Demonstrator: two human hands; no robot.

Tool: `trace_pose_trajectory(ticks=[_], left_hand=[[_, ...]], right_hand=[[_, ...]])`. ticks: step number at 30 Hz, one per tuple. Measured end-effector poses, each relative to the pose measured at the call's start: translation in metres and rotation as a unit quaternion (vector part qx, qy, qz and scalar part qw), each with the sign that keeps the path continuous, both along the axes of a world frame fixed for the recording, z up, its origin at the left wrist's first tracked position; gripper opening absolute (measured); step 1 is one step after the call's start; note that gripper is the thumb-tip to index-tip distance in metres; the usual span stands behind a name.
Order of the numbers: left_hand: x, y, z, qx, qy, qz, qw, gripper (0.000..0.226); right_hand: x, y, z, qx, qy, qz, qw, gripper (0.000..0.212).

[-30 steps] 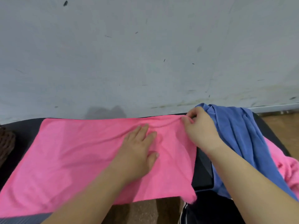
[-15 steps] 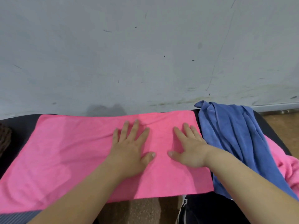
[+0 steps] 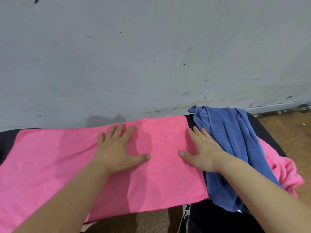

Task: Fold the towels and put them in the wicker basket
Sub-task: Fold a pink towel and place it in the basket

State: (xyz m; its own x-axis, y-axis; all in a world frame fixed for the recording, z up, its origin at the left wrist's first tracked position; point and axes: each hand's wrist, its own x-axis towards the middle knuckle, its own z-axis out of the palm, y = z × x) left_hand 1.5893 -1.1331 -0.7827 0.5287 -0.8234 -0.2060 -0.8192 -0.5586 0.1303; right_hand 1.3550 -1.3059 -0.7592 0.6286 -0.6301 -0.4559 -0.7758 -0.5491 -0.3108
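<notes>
free: pink towel (image 3: 55,165) left half | blocked: blue towel (image 3: 235,140) heap touching right edge

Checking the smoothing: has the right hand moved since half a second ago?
Yes. The right hand slid rightward over the pink towel, now against the blue towel.

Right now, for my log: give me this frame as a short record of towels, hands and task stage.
Spread towel: pink towel, laid flat on the black surface
Left hand: palm down on its middle, fingers straight
Right hand: flat at its right edge
Waiting: blue towel, bunched; crumpled pink towel beyond it
Basket: not in view
Stage: likely smoothing before a fold
</notes>
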Motion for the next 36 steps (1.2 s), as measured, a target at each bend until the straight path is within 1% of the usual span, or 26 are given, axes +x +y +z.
trace_pose_trajectory(ticks=[2,4,6,7,8,9,10,11,12,13,14,15,17,19,20,22,24,26,28,30,31,33,36], left_hand=[[0.003,-0.003,0.004,0.022,0.028,0.003,0.999,0.13],[0.004,-0.004,0.007,0.033,0.042,0.007,0.999,0.132],[-0.003,-0.008,0.013,0.03,0.032,0.002,0.999,0.125],[-0.013,-0.012,0.017,0.016,0.011,-0.014,1.0,0.117],[-0.026,-0.015,0.018,-0.012,-0.015,-0.043,0.999,0.104],[-0.044,-0.017,0.019,-0.07,-0.027,-0.085,0.994,0.091],[-0.064,-0.018,0.018,-0.148,-0.023,-0.135,0.98,0.079],[-0.085,-0.018,0.016,-0.232,-0.012,-0.188,0.954,0.066],[-0.105,-0.018,0.012,-0.293,0.011,-0.23,0.928,0.053],[-0.123,-0.018,0.008,-0.312,0.043,-0.258,0.913,0.042],[-0.139,-0.017,0.005,-0.301,0.071,-0.279,0.909,0.036],[-0.152,-0.018,0.002,-0.277,0.084,-0.293,0.911,0.038],[-0.169,-0.02,-0.005,-0.226,0.056,-0.308,0.922,0.051],[-0.176,-0.021,-0.009,-0.193,0.017,-0.306,0.932,0.059],[-0.177,-0.022,-0.011,-0.195,0.013,-0.305,0.932,0.056],[-0.175,-0.022,-0.011,-0.224,0.038,-0.302,0.926,0.038],[-0.168,-0.019,-0.008,-0.256,0.095,-0.282,0.92,0.018],[-0.161,-0.012,0.0,-0.272,0.163,-0.219,0.923,0.018],[-0.157,-0.002,0.014,-0.288,0.212,-0.14,0.923,0.02],[-0.156,0.008,0.029,-0.286,0.266,-0.08,0.917,0.02],[-0.157,0.014,0.036,-0.283,0.305,-0.063,0.907,0.021],[-0.158,0.025,0.046,-0.272,0.367,-0.057,0.888,0.02],[-0.155,0.037,0.05,-0.261,0.4,-0.069,0.875,0.019]], right_hand=[[-0.001,-0.002,0.001,0.005,-0.009,-0.014,1.0,0.098],[-0.003,-0.003,0.003,0.005,-0.021,-0.01,1.0,0.097],[-0.004,-0.002,0.005,0.009,-0.033,-0.01,0.999,0.092],[-0.004,-0.003,0.006,0.011,-0.047,-0.011,0.999,0.086],[-0.005,-0.004,0.007,0.008,-0.072,-0.014,0.997,0.075],[-0.006,-0.006,0.007,-0.008,-0.11,-0.018,0.994,0.057],[-0.006,-0.008,0.008,-0.032,-0.154,-0.026,0.987,0.036],[-0.005,-0.008,0.01,-0.053,-0.187,-0.039,0.98,0.025],[-0.005,-0.009,0.013,-0.065,-0.205,-0.054,0.975,0.026],[-0.004,-0.009,0.013,-0.073,-0.21,-0.063,0.973,0.025],[-0.004,-0.01,0.014,-0.077,-0.207,-0.068,0.973,0.022],[-0.003,-0.011,0.013,-0.077,-0.2,-0.067,0.974,0.02],[-0.004,-0.011,0.01,-0.062,-0.186,-0.057,0.979,0.022],[-0.005,-0.013,0.008,-0.043,-0.175,-0.046,0.983,0.023],[-0.007,-0.013,0.009,-0.035,-0.173,-0.045,0.983,0.025],[-0.01,-0.015,0.009,-0.024,-0.176,-0.052,0.983,0.027],[-0.01,-0.017,0.007,-0.024,-0.18,-0.065,0.981,0.027],[-0.006,-0.018,0.004,-0.023,-0.174,-0.088,0.981,0.035],[0.0,-0.018,0.001,-0.021,-0.157,-0.115,0.981,0.044],[0.01,-0.017,-0.001,-0.029,-0.135,-0.142,0.98,0.046],[0.017,-0.017,-0.001,-0.03,-0.133,-0.157,0.978,0.045],[0.03,-0.017,-0.001,-0.009,-0.153,-0.185,0.971,0.041],[0.05,-0.02,-0.004,0.028,-0.213,-0.217,0.952,0.039]])
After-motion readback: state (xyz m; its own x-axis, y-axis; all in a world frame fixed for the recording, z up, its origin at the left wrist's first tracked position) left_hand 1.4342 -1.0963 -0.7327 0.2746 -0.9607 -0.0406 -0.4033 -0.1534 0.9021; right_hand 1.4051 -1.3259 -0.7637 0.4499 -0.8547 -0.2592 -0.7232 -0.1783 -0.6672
